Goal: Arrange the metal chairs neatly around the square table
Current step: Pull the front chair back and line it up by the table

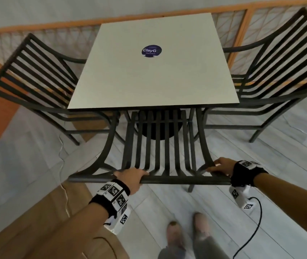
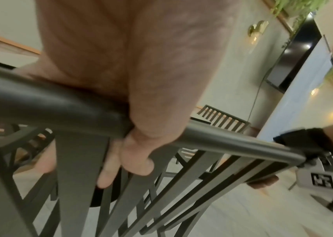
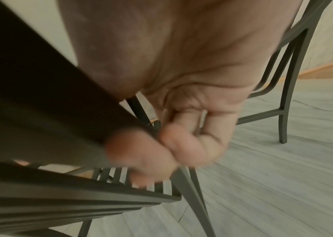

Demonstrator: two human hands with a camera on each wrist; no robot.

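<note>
- The near chair (image 1: pixel 158 143) was tucked in at the front edge of the square desk (image 1: pixel 149 77), its seat partly under the top.
- The left hand (image 1: pixel 132 179) was wrapped around the chair's top rail (image 1: pixel 186 180), fingers curled over it.
- The right hand (image 1: pixel 221 166) was gripping the rail's right end.
- Two more chairs, left chair (image 1: pixel 35 75) and right chair (image 1: pixel 272 71), sat at the desk's sides.

Desk (image 1: pixel 154 75): off-white top, dark blue round sticker (image 1: pixel 151 51) with white lettering. Metal chairs (image 1: pixel 158 139): dark grey, slatted. Floor (image 1: pixel 261 165): pale grey planks.
</note>
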